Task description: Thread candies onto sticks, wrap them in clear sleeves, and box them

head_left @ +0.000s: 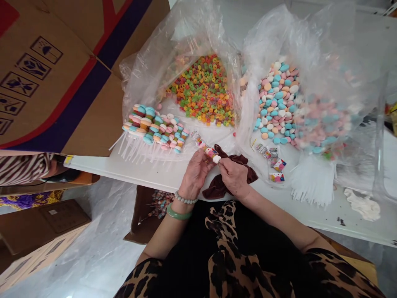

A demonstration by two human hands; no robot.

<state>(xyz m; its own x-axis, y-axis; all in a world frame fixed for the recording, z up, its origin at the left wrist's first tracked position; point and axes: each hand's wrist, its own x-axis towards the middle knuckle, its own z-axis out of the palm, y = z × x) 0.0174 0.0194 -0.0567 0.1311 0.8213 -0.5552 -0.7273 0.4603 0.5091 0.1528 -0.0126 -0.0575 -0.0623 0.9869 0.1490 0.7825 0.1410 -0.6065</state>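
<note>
My left hand (197, 169) is closed around a candy skewer (211, 154) in a printed wrapper, with a white piece at its near end. My right hand (235, 174) pinches at that white end; its fingertips partly hide the grip. Beneath my right hand lies a dark brown cloth (215, 188). To the left, finished candy skewers (155, 128) lie in a row with white sticks toward me. Several printed wrappers (277, 177) lie right of my hands, beside a bundle of white sticks (313, 180).
Behind my hands, a clear bag (149, 82) holds colourful ring candies (204, 89). Right of it are pastel oval candies (279, 99) in another bag. A large cardboard box (71, 41) stands at left. An open box (136, 215) with skewers sits below the table edge.
</note>
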